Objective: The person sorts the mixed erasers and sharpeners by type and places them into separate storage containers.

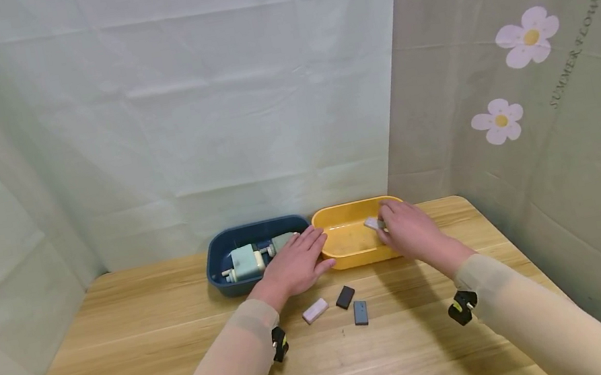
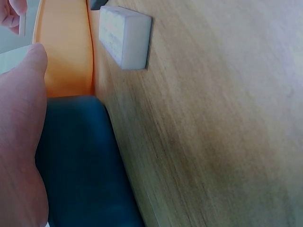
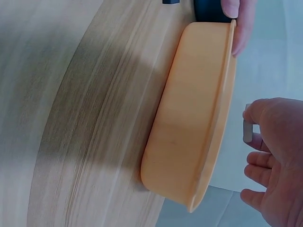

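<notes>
My right hand (image 1: 409, 228) pinches a small pale eraser (image 1: 372, 224) between thumb and fingers, over the yellow tray (image 1: 357, 259). In the right wrist view this eraser (image 3: 247, 130) stands out past the tray's rim, with the other fingers loosely bent. My left hand (image 1: 297, 262) lies with fingers straight across the adjoining rims of the yellow tray and the dark blue tray (image 1: 256, 227). In front of it on the table are a pale lilac eraser (image 1: 315, 311), a black one (image 1: 345, 297) and a blue-grey one (image 1: 361, 313).
Inside the blue tray lie a light teal block-shaped item with cream parts (image 1: 245, 263) and a similar greenish one (image 1: 283, 241), partly behind my left hand. The wooden table (image 1: 124, 352) ends at pale curtains (image 1: 214, 109); the right-hand one bears printed flowers.
</notes>
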{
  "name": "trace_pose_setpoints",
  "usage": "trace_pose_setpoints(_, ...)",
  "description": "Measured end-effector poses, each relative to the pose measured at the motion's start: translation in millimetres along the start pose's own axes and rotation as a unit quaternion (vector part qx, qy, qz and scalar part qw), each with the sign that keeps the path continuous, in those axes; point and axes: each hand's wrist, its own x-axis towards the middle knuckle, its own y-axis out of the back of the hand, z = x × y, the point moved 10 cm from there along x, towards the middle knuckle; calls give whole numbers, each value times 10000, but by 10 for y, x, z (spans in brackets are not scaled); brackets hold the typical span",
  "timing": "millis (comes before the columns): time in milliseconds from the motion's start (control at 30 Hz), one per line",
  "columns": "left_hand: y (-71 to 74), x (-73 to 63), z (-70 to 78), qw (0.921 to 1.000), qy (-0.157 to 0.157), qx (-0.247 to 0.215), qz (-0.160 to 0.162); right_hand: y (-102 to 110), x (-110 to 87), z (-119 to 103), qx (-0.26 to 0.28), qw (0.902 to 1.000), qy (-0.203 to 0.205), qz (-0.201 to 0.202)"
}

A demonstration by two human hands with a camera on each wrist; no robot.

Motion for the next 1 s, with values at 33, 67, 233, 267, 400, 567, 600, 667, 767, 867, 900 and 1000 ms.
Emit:
trace_pose_setpoints(33,-3,2,-1,10000,-5,-2,4,-13,7,8,-12,10000,-33,-21)
trace_pose_setpoints(67,-8,4,-4,10000,-6,-5,-7,-30,12,19,-3,10000,-79,-55)
trace_pose_setpoints(233,-23,12,-9,10000,-32,-28,-38,-93,42,63,-56,9996,-222,-171)
trace_pose_setpoints(267,-21,11,-9,10000,-39,-25,-36,-105,48,69,-57,9995,-237,-181)
trace_pose_setpoints(400,-12,8,-8,10000,-50,3,-10,-151,59,101,-51,9992,-342,-215)
trace_pose_setpoints(567,-8,12,-2,10000,-34,7,-21,-191,65,115,-59,9989,-407,-219)
trace_pose_setpoints(600,-11,16,-1,10000,-22,4,-28,-194,68,115,-55,9989,-414,-225)
trace_pose_setpoints(667,-20,24,-4,10000,15,20,-49,-209,74,120,-56,9988,-413,-242)
trace_pose_setpoints(767,-23,29,-10,10000,56,24,-43,-238,94,130,-85,9985,-444,-293)
trace_pose_setpoints(867,-24,27,-15,9999,84,13,-53,-268,115,139,-134,9982,-470,-343)
trace_pose_setpoints(900,-25,25,-16,9999,89,7,-64,-276,120,145,-153,9980,-496,-363)
trace_pose_setpoints(1000,-29,24,-16,9999,87,-3,-71,-297,129,158,-155,9975,-555,-421)
